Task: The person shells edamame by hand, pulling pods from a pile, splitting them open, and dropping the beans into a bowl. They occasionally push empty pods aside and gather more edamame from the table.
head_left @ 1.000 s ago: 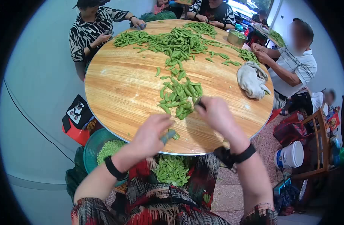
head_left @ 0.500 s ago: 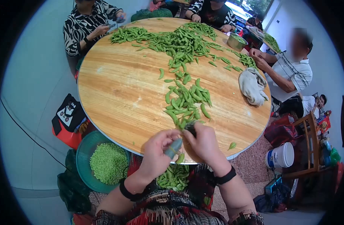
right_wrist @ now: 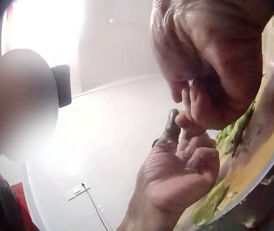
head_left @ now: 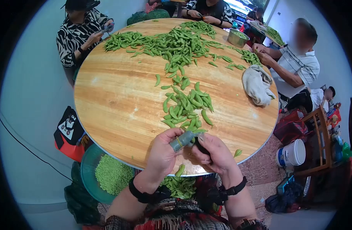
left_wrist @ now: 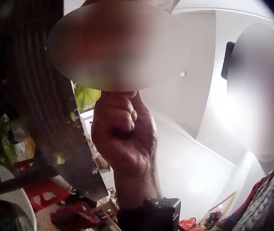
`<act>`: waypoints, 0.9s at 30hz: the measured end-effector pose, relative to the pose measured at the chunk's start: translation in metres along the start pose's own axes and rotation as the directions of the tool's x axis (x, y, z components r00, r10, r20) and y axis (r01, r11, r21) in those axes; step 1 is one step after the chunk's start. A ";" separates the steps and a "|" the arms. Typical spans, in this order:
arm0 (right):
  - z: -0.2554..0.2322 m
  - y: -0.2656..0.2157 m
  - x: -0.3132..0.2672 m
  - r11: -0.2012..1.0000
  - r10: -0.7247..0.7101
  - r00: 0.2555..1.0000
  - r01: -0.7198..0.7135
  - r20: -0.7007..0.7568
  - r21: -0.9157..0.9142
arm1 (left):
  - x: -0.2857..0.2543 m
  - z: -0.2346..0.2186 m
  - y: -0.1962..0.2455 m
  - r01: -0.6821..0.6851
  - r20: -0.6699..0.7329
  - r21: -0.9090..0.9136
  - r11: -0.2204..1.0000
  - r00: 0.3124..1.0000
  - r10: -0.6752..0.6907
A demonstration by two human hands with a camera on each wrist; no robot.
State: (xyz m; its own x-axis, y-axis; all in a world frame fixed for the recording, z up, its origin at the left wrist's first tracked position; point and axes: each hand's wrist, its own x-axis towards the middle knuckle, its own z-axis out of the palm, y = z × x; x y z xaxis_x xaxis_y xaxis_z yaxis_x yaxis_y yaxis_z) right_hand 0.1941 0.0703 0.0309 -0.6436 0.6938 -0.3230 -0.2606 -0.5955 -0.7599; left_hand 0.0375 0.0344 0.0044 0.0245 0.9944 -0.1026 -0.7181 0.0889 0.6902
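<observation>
Standing near the broad wooden surface, a white bucket bears blue print too small to read, while the left grip and right grip meet, fingers curled, whatever they hold unclear, just before green pods scattered on that surface.

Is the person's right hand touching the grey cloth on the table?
Apart. The head view shows bare wood of the table between the right hand and the grey cloth, which lies farther back, to the right.
</observation>
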 end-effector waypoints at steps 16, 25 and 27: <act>0.000 0.008 -0.014 0.999 -0.038 0.998 0.038 0.056 0.013 | -0.005 0.011 -0.011 -0.109 -0.090 0.160 0.981 0.988 0.125; 0.002 0.030 -0.016 0.839 -0.287 0.958 0.240 -0.022 -0.488 | -0.017 0.014 -0.001 -0.112 0.061 0.385 0.916 0.994 0.095; -0.003 0.029 -0.013 0.927 -0.186 0.982 0.162 -0.038 -0.338 | -0.018 0.011 0.006 -0.058 0.051 0.455 0.888 0.998 0.039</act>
State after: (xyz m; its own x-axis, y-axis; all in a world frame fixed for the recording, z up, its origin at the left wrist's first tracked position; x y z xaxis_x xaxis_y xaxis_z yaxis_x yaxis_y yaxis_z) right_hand 0.1970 0.0449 0.0112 -0.5566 0.8070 -0.1974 -0.1030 -0.3028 -0.9475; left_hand 0.0401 0.0175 0.0187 0.0316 0.9988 -0.0387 -0.3227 0.0468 0.9453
